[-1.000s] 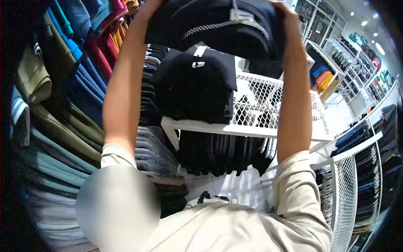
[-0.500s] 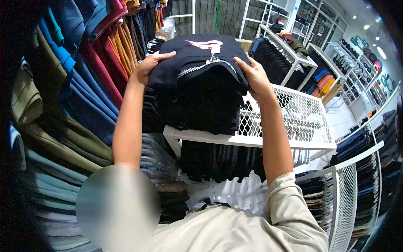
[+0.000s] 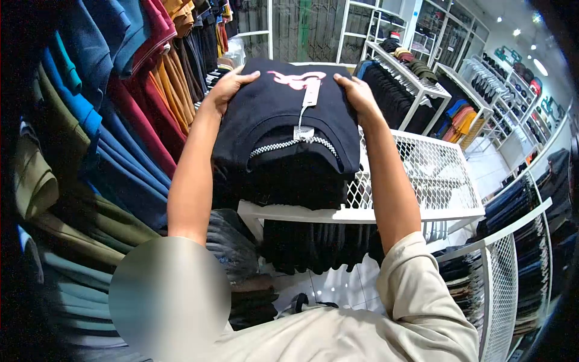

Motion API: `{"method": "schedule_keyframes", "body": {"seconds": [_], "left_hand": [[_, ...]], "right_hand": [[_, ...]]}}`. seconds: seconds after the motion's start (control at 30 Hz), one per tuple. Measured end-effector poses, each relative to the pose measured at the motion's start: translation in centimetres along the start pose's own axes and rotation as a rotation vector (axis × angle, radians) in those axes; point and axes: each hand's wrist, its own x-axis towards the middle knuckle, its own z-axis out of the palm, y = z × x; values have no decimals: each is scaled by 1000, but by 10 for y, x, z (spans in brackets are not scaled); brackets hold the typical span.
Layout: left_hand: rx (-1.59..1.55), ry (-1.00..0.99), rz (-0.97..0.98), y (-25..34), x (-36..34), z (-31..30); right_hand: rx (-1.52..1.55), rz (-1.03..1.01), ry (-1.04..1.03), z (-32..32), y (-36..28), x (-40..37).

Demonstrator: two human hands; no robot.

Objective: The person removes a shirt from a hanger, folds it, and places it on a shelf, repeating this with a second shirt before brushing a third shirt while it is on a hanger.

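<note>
A folded black shirt (image 3: pixel 265 111) with a pink-and-white print, a checkered neck band and a white hang tag (image 3: pixel 311 92) lies on top of a stack of dark folded garments (image 3: pixel 295 187). At its far left edge is my left hand (image 3: pixel 228 88), thumb on the cloth and the other fingers mostly hidden at the side. My right hand (image 3: pixel 360 96) grips the far right edge the same way. Beneath the stack is a white mesh-topped rack (image 3: pixel 422 163).
Close on my left hangs a long row of coloured garments (image 3: pixel 120 133). Black clothes (image 3: pixel 313 244) hang under the mesh rack. Another white mesh rack (image 3: pixel 500 289) stands at the lower right. Further shelves with caps (image 3: pixel 416 66) reach toward the back right.
The shirt's near part has come down flatter over the stack, showing more of the collar and tag. Both hands stay at its sides, and my view has shifted slightly.
</note>
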Motion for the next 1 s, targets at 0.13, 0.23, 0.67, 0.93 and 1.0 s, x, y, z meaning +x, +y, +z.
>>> {"method": "schedule_keyframes", "body": {"seconds": [0.13, 0.23, 0.67, 0.93, 1.0], "left_hand": [[515, 165, 23, -8, 4, 0], [859, 250, 123, -15, -33, 0], [979, 750, 637, -73, -192, 65], [423, 366, 223, -251, -283, 219], [354, 214, 34, -294, -288, 258]], "right_hand": [[-122, 81, -5, -5, 3, -4], [-199, 92, -70, -12, 27, -34], [-478, -163, 204, 6, 25, -211], [-465, 16, 262, -88, 157, -345], [-513, 167, 369, -124, 185, -371]]}}
